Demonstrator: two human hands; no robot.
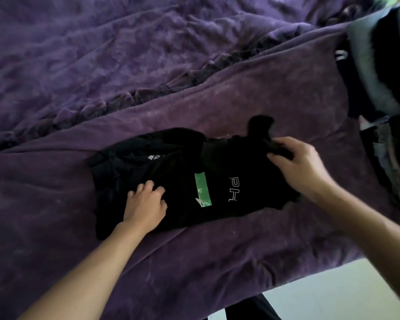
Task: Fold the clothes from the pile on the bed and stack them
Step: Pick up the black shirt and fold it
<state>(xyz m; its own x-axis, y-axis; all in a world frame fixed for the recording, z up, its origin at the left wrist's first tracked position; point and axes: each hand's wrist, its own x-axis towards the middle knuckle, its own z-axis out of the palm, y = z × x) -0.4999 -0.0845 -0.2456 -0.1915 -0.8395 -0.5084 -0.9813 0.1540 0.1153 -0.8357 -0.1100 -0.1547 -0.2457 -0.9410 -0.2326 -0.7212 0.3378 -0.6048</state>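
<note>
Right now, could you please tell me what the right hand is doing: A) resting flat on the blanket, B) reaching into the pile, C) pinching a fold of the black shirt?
C: the right hand curls its fingers round bunched fabric of the black shirt, which lies on the purple blanket.

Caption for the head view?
The left hand rests on a black T-shirt on the purple blanket while the right hand pinches its fabric.

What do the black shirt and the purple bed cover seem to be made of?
Black shirt: probably soft cotton-like knit, matte; it creases limply, and the green patch looks printed on. Purple bed cover: seemingly plush fleece or velvet, with a napped, patchy sheen.
</note>
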